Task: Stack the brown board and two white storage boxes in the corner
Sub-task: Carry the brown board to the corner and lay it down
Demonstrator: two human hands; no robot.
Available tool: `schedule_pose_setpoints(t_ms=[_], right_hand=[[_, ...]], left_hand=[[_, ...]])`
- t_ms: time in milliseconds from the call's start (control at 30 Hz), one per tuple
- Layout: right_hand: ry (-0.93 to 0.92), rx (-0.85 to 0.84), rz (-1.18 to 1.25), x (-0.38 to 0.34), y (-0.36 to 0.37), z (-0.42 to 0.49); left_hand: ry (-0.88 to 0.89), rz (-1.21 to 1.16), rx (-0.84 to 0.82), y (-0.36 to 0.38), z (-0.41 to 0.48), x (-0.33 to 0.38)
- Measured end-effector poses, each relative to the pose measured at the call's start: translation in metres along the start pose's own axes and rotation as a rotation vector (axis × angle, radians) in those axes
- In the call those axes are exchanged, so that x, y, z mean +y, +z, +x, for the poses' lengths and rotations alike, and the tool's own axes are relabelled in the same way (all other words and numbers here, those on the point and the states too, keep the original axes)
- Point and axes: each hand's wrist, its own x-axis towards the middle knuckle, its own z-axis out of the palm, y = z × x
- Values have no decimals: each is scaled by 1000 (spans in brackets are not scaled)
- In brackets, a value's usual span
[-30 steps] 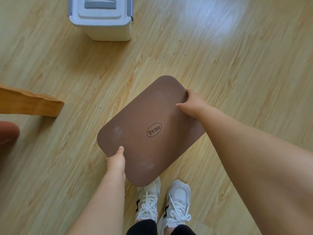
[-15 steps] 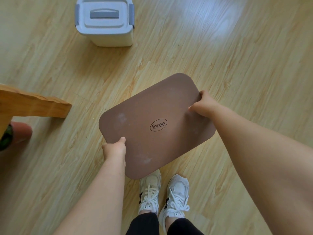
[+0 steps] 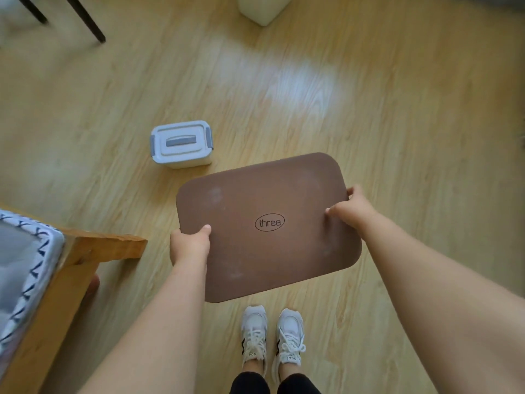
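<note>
Both hands, left hand [image 3: 189, 245] and right hand [image 3: 350, 209], grip the brown board [image 3: 267, 226], fingers closed on its edges. A white storage box [image 3: 181, 145] sits on the floor at eleven o'clock.

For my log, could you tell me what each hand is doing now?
Left hand: closed on the brown board.
Right hand: closed on the same board.

The board [image 3: 264, 223] is brown with a black oval "three" mark. At ten o'clock, the storage box [image 3: 181, 145] is white with grey-blue handle and clasps; the floor [image 3: 397, 137] is pale wood-grain.
</note>
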Motion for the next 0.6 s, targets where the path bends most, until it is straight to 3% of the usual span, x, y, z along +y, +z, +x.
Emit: schedule_pose_setpoints(t_ms=[400,600], right_hand=[[9,220,324,-46,-150,-134],[-25,313,429,-53,-211,-153]], left_hand=[[291,86,-181,-29,-157,175],[438,171,-177,-9,-218,234]])
